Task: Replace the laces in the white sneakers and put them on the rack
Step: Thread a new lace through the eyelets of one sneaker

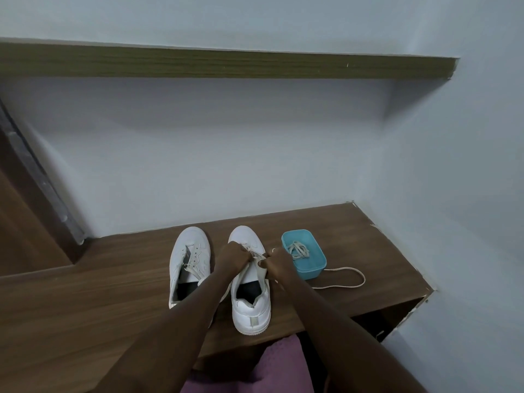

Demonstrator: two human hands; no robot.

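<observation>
The right sneaker (251, 302) stands on the wooden bench (368, 245) under both hands, its length running near to far with the toe toward the wall. The left hand (231, 255) and right hand (279, 260) flank the tongue, equally close, fingers curled and pinching the off-white lace (258, 258) at the eyelets. The shoe is white, its mouth open, and looks only partly threaded.

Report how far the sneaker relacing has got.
Done: the left sneaker looks stripped of its lace; a coiled lace lies in the blue tub, a loose lace on the wooden top. In hand: the left hand and right hand pinch the lacing on the right sneaker. Left: lacing both, then racking them.
</observation>
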